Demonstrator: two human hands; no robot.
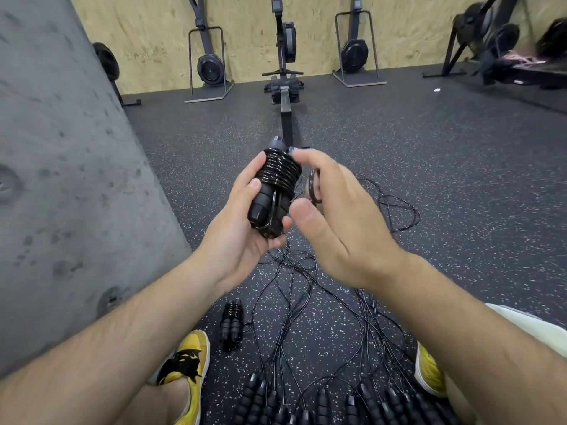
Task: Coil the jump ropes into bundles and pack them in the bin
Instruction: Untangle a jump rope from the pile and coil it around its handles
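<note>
The left hand (pixel 245 237) grips a black jump-rope bundle (pixel 276 185), two knobbed handles side by side with thin glossy cord wound tightly round their far half. The thumb presses one side and the fingers curl under the near ends. The right hand (pixel 334 228) hovers just beside it with fingers curled and seems to pinch a small last loop of cord (pixel 314 188); its forefinger tip touches the top of the winding. The bundle's long axis runs from the left palm up and away from the person, and the loop lies to its right, so the closing wrap or tuck probably falls to the right hand while the left steadies. Nearest, at the near edge of the speckled dark rubber floor (pixel 460 167), lies a row of black ribbed handles (pixel 322 403) between two yellow shoes (pixel 187 366). Their loose thin black cords (pixel 306 302) trail away under the hands. A finished black coiled bundle (pixel 232 325) lies near the left shoe. A grey concrete wall (pixel 61 179) stands on the left, and black rowing machines (pixel 283 72) stand at the far edge. No bin is in view.
</note>
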